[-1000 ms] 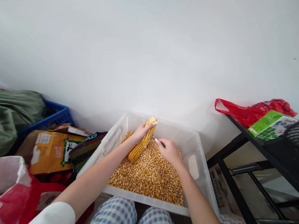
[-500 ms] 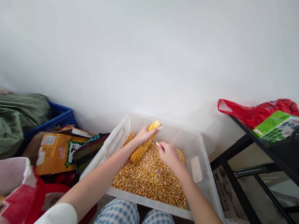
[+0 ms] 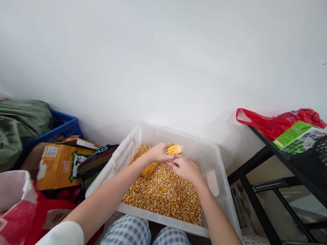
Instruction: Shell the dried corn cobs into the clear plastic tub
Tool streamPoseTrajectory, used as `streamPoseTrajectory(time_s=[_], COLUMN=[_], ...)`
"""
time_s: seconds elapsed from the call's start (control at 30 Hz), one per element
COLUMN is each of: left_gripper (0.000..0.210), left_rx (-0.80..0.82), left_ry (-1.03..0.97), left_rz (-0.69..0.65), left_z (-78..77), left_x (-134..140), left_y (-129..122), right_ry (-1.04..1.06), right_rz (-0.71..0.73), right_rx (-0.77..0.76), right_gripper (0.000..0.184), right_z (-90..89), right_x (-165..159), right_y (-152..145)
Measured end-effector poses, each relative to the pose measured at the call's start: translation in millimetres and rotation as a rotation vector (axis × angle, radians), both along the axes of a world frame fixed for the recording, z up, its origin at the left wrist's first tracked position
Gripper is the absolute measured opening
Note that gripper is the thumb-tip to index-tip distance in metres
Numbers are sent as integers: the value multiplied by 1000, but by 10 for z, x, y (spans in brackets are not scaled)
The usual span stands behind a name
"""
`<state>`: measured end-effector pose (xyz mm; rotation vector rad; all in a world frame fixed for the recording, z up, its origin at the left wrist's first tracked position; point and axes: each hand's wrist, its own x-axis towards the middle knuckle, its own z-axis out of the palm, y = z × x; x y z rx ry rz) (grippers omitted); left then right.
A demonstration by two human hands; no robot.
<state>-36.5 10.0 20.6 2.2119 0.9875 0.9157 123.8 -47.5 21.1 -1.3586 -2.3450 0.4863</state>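
Observation:
My left hand (image 3: 160,152) is wrapped round a yellow corn cob (image 3: 174,150), holding it tilted above a heap of loose corn kernels (image 3: 164,196). The cob's pale tip points up and to the right; its lower end shows below my left wrist. Close against the cob, near its tip, is my right hand (image 3: 183,168) with its fingers curled closed. What its fingertips pinch, if anything, is too small to make out. The kernels lie in a translucent plastic bin (image 3: 223,183) in front of my knees.
A black rack (image 3: 289,161) at right carries a red plastic bag (image 3: 280,121) and a green-and-white box (image 3: 298,136). At left are a blue crate (image 3: 69,124), an orange carton (image 3: 59,166), a mesh bag (image 3: 96,164) and a red-and-white bag (image 3: 17,208). A white wall (image 3: 170,53) rises behind the bin.
The corn cob has tipped further over to the right and lower. My right hand has come up against it beside my left hand. The whole view has shifted slightly.

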Motion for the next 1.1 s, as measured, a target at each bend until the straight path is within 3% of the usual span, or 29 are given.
streamPoseTrajectory(time_s=[0.1, 0.27, 0.37, 1.1], left_gripper=[38, 49, 50, 49], left_rx=[-71, -547, -702, -714], left_ry=[-102, -411, -484, -533], left_rz=[39, 91, 65, 69], left_z=[-20, -32, -44, -25], left_x=[13, 26, 22, 19], left_y=[35, 130, 149, 143], right_ry=[-16, 154, 191, 177], right_rz=[17, -114, -134, -153], right_rx=[-43, 24, 41, 66], right_gripper=[30, 32, 32, 33], right_z=[18, 129, 146, 124], right_x=[31, 77, 58, 0], right_y=[10, 20, 16, -17])
